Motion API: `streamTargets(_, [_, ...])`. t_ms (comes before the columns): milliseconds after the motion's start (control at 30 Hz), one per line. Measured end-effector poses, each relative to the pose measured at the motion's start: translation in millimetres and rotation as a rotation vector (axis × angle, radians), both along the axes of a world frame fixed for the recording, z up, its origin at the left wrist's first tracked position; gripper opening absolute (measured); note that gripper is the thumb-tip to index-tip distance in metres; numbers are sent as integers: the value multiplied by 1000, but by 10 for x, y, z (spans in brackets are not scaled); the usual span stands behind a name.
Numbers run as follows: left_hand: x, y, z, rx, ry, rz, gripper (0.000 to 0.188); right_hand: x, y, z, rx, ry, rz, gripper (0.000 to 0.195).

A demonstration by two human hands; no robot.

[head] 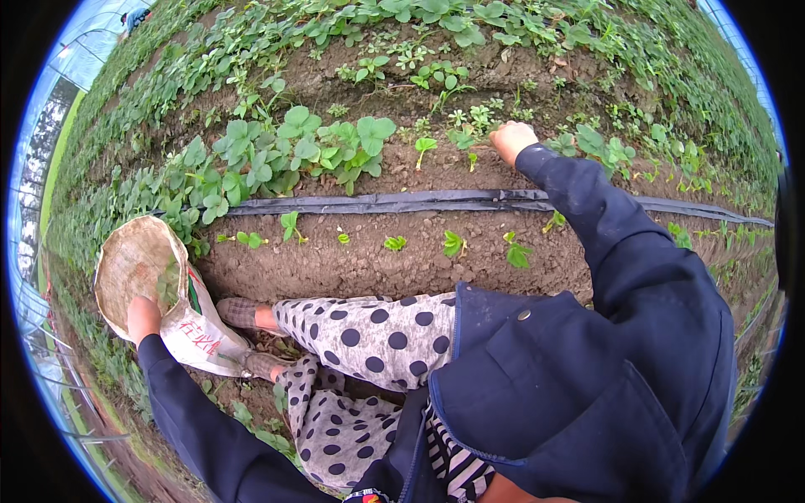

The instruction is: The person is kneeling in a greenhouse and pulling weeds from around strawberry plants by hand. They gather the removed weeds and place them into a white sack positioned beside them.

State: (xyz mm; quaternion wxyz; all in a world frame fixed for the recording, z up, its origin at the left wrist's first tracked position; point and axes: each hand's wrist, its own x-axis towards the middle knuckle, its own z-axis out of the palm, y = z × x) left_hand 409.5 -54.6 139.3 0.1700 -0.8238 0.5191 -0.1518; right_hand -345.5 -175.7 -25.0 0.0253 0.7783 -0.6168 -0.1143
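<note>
My left hand [144, 317] is curled at the near rim of a white woven sack [210, 342], its fingertips hidden inside the mouth. Green leaves [168, 286] show beside it in the sack; whether the hand grips the rim or leaves is unclear. The sack leans by my shoes [239, 312] and bears red writing. Stretched over the soil bed, my right hand [512, 139] has its fingers curled among low green plants [481, 119]. Anything between its fingertips is hidden. Close to it stand small trimmed strawberry plants [426, 148].
A flat black drip tape [377, 202] runs along the bed. Below it sits a row of short seedlings [453, 243]. Fuller strawberry plants [302, 141] grow to the left. Far off, a person [133, 20] bends near the plastic greenhouse wall [88, 47].
</note>
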Motion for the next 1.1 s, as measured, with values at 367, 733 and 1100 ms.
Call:
streamTargets(367, [-2432,-526,-365,-558,805,-547,21,59,1144,-120,-78,-332,247,7])
streamTargets(733, [-4679,-238,-1366,-134,1265,-686,19,-931,483,-719,357,-929,-485,22])
streamTargets(1100, [-4386,-302,-1388,25,1288,-555,23,-1056,9,-948,237,-866,91,19])
